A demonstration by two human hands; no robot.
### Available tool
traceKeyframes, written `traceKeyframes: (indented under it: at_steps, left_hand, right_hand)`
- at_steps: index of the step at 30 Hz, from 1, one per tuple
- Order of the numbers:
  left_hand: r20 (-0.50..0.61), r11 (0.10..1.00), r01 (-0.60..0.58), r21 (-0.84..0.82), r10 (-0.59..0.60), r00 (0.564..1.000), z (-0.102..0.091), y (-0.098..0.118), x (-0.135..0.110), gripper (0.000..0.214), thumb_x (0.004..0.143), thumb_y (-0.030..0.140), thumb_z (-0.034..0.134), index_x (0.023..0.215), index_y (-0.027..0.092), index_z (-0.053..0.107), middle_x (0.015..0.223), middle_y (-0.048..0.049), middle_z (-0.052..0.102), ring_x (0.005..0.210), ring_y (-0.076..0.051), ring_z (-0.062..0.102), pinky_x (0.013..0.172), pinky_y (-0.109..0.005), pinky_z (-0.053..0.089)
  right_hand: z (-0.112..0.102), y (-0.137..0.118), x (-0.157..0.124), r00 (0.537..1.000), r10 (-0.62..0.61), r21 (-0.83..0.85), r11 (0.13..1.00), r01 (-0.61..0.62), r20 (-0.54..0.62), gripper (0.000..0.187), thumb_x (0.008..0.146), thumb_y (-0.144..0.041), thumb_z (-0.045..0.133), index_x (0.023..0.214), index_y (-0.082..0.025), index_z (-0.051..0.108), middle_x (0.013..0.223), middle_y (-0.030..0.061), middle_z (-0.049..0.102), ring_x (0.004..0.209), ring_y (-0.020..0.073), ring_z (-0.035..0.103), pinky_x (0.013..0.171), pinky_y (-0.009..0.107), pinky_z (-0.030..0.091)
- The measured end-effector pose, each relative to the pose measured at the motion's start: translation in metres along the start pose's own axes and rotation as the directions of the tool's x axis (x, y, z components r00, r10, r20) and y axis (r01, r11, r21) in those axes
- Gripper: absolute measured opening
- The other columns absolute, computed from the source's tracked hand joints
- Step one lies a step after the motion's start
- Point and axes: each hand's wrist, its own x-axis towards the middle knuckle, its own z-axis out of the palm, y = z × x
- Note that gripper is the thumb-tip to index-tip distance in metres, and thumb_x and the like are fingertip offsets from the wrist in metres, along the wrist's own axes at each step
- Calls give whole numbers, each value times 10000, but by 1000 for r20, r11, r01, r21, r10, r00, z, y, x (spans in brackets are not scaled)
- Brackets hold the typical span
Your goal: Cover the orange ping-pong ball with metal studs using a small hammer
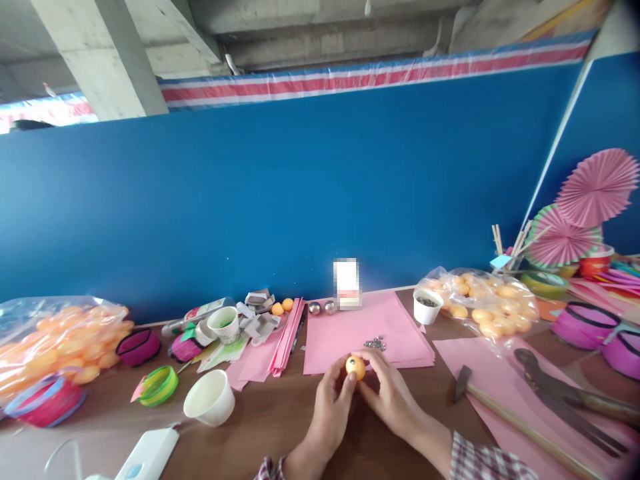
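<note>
A small orange ball (355, 367), like a table tennis ball, is held up between my two hands, with a small dark round spot on its upper side. The fingers and thumb of my left hand (331, 398) close on it from the left. From the right, my right hand (389, 387) curls its fingers around the same ball. Just beyond the hands, a little heap of small shiny metal pieces (375, 344) lies on a stack of pink paper (345, 340). Two shiny metal balls (315, 308) sit at the back of that paper.
Bags of orange balls (75, 333) stand left and right. A white cup of dark bits (427, 307) is beyond my right hand. A hammer (510, 417) and large shears (565, 393) lie at right. A white paper cup (210, 398) and power strip (149, 455) are at left.
</note>
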Motion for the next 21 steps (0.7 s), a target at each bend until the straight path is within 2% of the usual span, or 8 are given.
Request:
traceKeyframes:
  at_steps: [3, 10, 21]
  left_hand:
    - [-42, 1000, -20, 7, 21, 999, -1, -5, 0, 396, 781, 352, 603, 1145, 211, 536, 1089, -78, 639, 996, -219, 609, 893, -351, 477]
    - [-66, 988, -74, 134, 83, 994, -5, -10, 3, 221, 793, 331, 593, 952, 181, 623, 977, -79, 672, 920, -212, 624, 862, -326, 482]
    - [-35, 955, -172, 241, 186, 982, -4, 1, 3, 197, 799, 312, 584, 917, 189, 681, 962, -81, 670, 942, -225, 605, 894, -344, 457]
  right_hand:
    - [1, 0, 0, 1000, 14, -32, 999, -14, 0, 359, 769, -114, 491, 1110, -222, 467, 1069, 65, 569, 979, 193, 560, 855, 348, 488]
    - [3, 5, -1, 1000, 31, -119, 992, -31, -2, 255, 806, -248, 540, 1057, -206, 519, 1002, 76, 611, 935, 214, 580, 831, 360, 488]
    - [1, 1, 0, 1000, 10, -122, 993, -7, 29, 238, 833, -270, 513, 1058, -199, 536, 980, 87, 621, 932, 228, 575, 838, 388, 486]
